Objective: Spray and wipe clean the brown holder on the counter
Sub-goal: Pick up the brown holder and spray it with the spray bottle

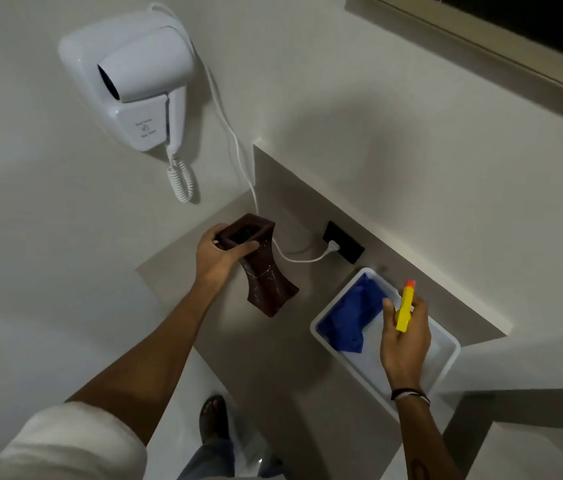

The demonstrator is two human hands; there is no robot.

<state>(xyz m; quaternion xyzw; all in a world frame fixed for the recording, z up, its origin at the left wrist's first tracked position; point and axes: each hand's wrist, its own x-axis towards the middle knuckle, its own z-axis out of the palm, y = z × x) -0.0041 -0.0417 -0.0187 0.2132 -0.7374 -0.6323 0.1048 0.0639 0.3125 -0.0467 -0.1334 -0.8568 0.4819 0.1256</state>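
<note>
Left hand (216, 259), right hand (403, 337): both clenched.

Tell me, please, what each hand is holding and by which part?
The left hand grips the brown holder at its open top rim; the right hand holds the yellow spray bottle around its neck.

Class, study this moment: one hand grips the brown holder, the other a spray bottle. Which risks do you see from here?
1. The wall socket with its plugged white cord lies just behind the brown holder; spray could drift onto it.
2. The left hand holds the holder tilted near its rim; once wet it might slip.
</note>
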